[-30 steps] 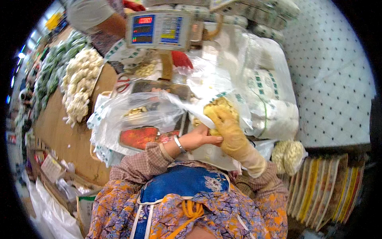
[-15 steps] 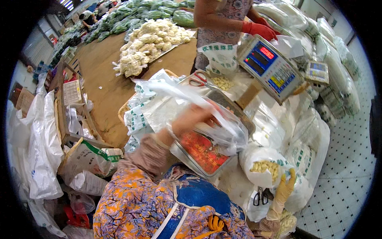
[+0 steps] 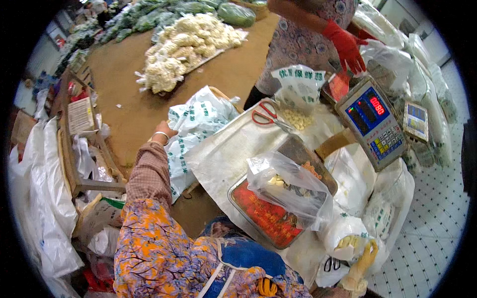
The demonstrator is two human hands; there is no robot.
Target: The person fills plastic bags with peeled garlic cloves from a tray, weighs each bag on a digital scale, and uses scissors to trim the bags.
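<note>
The left hand (image 3: 168,131) contacts the printed white bags (image 3: 196,131). The yellow-gloved right hand (image 3: 366,257) is positioned against a bag of pale cloves (image 3: 346,236). A clear bag (image 3: 298,191) lies across the red-patterned tray (image 3: 258,204).

Produce-packing workshop: digital scale (image 3: 371,124), heap of pale bagged produce (image 3: 184,49), green bundles (image 3: 236,14), printed plastic bags (image 3: 202,119).

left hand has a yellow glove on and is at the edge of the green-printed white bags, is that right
Not quite: in the head view, the left hand is bare; the yellow glove is on the other hand. It is indeed at the edge of the green-printed white bags.
</note>
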